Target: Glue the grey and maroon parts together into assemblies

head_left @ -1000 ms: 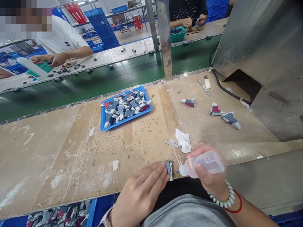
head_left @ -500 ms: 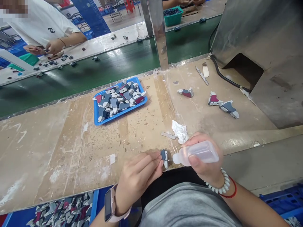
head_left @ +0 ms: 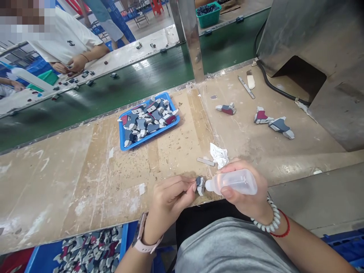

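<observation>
A small grey-and-white plastic part (head_left: 200,185) is pinched between the thumb and fingers of my left hand (head_left: 172,193), close to the table's front edge. My right hand (head_left: 247,191) is wrapped round a translucent squeeze bottle (head_left: 236,182), which lies sideways with its nozzle pointing left at the part. Nozzle and part are very close; whether they touch I cannot tell. Just beyond the bottle lie a crumpled white tissue (head_left: 218,154) and a flat metal strip (head_left: 206,162).
A blue tray (head_left: 122,140) heaped with similar parts stands on the table. More parts (head_left: 281,127) and a knife-like tool (head_left: 246,87) lie right. A metal housing (head_left: 341,94) bounds that side. Behind runs a green conveyor (head_left: 142,72), with a co-worker (head_left: 68,41) beyond. A blue bin (head_left: 123,242) sits below.
The part has turned in my left fingers, and the bottle's nozzle has come closer to it. The whole view has shifted slightly. Across the conveyor, another person has come into view.
</observation>
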`<move>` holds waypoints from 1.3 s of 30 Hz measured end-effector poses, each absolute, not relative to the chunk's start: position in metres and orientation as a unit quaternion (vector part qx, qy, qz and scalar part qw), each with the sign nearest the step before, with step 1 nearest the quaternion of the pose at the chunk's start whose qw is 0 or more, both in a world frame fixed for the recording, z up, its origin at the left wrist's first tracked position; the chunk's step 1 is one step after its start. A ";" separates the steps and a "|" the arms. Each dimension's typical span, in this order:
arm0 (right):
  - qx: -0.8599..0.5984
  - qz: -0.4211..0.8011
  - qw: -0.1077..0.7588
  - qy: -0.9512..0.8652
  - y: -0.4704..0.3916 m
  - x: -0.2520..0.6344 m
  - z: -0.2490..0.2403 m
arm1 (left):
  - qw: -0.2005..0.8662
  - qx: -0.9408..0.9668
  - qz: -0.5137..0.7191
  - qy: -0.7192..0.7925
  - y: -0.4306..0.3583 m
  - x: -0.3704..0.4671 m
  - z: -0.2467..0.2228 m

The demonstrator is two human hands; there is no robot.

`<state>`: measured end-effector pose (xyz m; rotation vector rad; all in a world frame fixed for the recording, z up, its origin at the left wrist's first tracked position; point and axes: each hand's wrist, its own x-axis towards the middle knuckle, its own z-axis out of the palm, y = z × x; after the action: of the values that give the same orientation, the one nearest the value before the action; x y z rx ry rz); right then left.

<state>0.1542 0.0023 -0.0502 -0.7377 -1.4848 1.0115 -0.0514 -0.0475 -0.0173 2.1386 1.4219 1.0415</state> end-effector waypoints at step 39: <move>-0.453 0.480 0.602 -0.450 0.011 0.205 -0.054 | 0.037 0.780 0.314 0.540 -0.087 -0.050 -0.043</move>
<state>0.2050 0.0106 -0.0543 -1.0502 -1.0413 1.1110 -0.0505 -0.0875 -0.0430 2.3934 1.6587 0.9650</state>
